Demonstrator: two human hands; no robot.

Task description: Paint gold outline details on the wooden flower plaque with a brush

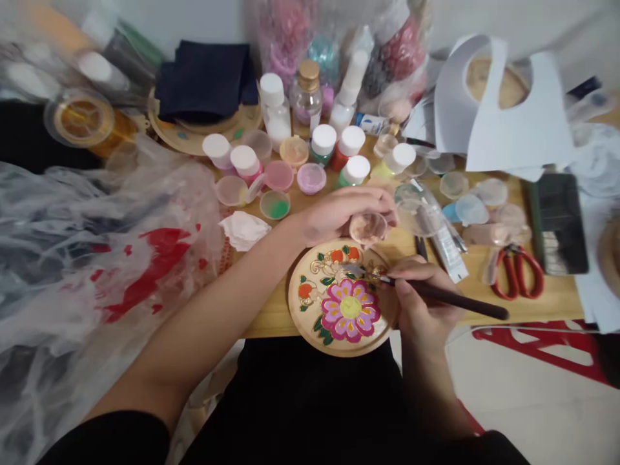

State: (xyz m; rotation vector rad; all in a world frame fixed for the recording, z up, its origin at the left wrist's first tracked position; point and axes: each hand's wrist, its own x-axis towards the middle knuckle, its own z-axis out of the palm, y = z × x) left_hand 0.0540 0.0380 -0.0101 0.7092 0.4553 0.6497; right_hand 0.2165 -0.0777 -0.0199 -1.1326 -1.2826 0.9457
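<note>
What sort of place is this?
Likely a craft corner, at home or in a small workshop: the wooden table holds small white-capped bottles, and the right hand holds a brush-like tool over a flower-decorated round board.

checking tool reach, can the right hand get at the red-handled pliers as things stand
Probably yes: the red-handled pliers lie to its right, handles uncovered, though the right hand holds a paintbrush it would likely need to put down first.

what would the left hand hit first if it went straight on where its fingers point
Probably the clear round dish just beyond the left hand, though depth between them is unclear.
</note>
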